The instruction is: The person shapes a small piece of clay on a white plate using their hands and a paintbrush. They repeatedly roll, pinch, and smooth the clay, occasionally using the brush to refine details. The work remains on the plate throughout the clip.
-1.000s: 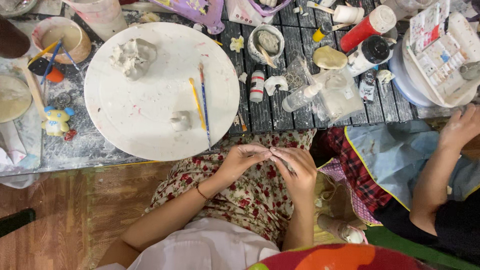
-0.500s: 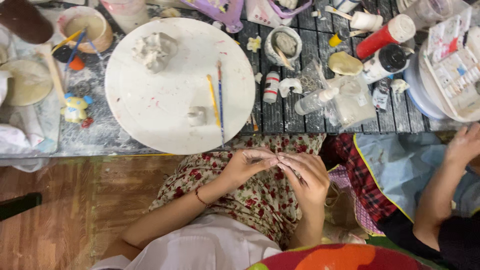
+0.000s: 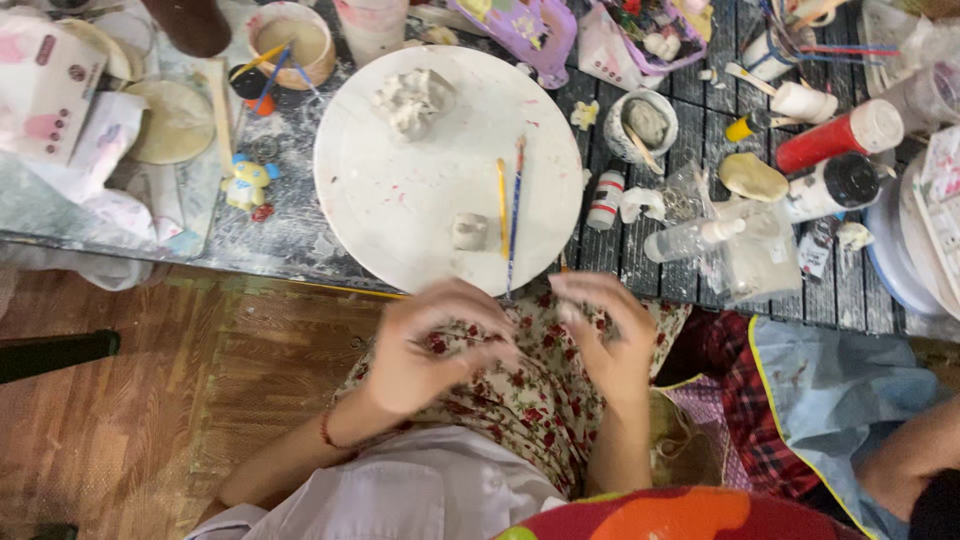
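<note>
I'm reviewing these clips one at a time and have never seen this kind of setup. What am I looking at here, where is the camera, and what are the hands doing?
There is no machine here: a person wears a camera on the head, so the single view looks straight down at their own lap and a cluttered craft table.

The left hand and right hand are raised over a floral apron, just below the table edge, fingers curled toward each other. They are blurred by motion, so whether they pinch anything small cannot be told.

On the table lies a round white board with a lump of pale clay, a smaller clay piece and two thin brushes. Around it stand a red bottle, a small bowl, a cup of brushes and a little yellow figurine.

At the lower right, another person's arm shows.
</note>
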